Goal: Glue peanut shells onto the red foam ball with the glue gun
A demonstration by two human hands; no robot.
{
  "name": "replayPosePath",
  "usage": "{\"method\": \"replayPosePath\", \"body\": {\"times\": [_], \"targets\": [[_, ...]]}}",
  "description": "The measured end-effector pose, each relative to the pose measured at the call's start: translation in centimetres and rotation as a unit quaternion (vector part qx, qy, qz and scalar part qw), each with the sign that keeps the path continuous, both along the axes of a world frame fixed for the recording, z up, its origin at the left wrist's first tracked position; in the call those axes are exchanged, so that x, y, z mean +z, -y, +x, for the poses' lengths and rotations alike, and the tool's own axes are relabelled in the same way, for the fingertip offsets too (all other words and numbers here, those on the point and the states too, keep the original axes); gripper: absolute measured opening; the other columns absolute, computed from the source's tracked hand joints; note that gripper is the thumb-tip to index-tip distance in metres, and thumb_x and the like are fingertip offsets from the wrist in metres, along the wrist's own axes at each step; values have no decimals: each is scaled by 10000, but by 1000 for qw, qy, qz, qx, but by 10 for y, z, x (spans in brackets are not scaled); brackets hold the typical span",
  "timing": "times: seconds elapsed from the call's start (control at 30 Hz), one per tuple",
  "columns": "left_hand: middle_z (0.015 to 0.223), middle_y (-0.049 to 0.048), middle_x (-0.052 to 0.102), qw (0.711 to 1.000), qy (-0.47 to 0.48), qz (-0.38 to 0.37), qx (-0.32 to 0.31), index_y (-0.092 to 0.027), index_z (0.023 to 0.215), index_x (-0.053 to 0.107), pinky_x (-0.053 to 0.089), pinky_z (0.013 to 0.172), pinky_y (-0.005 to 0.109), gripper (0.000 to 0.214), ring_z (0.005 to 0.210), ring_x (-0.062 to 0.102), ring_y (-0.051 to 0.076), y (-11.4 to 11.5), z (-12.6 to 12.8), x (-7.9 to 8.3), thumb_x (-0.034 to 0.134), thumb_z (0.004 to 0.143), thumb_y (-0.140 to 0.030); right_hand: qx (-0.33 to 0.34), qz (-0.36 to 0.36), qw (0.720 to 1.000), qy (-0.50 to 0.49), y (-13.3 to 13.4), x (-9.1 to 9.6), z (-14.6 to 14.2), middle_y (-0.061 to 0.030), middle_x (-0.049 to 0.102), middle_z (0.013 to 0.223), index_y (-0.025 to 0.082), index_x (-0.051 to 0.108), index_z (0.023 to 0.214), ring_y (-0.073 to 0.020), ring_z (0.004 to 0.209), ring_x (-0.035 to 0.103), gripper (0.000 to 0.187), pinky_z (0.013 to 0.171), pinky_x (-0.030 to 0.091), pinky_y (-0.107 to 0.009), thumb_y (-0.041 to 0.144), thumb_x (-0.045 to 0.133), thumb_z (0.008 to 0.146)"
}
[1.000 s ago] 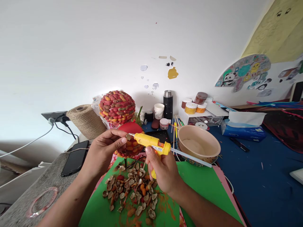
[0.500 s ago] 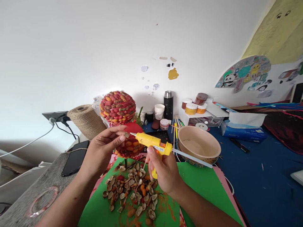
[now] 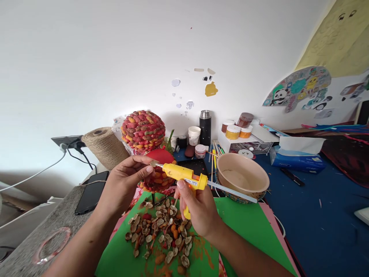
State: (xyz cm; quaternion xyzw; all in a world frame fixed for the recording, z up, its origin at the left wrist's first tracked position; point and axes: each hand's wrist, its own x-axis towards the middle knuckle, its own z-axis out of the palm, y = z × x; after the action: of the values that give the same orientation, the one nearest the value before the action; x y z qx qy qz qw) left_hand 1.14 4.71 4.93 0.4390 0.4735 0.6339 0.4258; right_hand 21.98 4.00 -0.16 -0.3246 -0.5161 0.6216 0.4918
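My right hand point(image 3: 198, 207) grips a yellow glue gun point(image 3: 184, 175) with a clear glue stick point(image 3: 233, 192) sticking out behind it. The gun's nozzle touches a small shell piece point(image 3: 152, 164) pinched in the fingertips of my left hand point(image 3: 127, 182). Just behind both hands stands a red ball point(image 3: 160, 169) partly covered with orange and yellow shells. A pile of peanut shells point(image 3: 161, 234) lies on green paper point(image 3: 248, 227) below my hands.
A finished shell-covered ball point(image 3: 143, 129), a twine spool point(image 3: 105, 146), a phone point(image 3: 92, 196), a tan bowl point(image 3: 242, 175), a black flask point(image 3: 205, 127), paint jars point(image 3: 236, 130) and a tissue box point(image 3: 298, 156) stand around on the blue table point(image 3: 317, 223).
The glue gun nozzle and my left fingertips with the shell piece have shifted slightly left and up. Everything else stays put.
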Motion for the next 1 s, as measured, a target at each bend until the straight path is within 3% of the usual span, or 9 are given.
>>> {"method": "replayPosePath", "body": {"times": [0.7,1.0], "targets": [[882,63,887,1000,-21,3,4,-233,919,892,674,669,284,413,725,794,215,1,-2,1,1146,668,-441,2,49,997,58,2,1,2,67,463,456,252,613,736,-133,396,472,780,436,344,-270,993,594,980],[890,60,890,1000,-23,21,-2,-234,939,898,676,711,281,374,762,798,213,1,-5,0,1128,718,-429,-3,55,997,57,1,-1,2,66,470,455,259,593,728,-134,401,476,769,450,376,-269,980,591,994]]}}
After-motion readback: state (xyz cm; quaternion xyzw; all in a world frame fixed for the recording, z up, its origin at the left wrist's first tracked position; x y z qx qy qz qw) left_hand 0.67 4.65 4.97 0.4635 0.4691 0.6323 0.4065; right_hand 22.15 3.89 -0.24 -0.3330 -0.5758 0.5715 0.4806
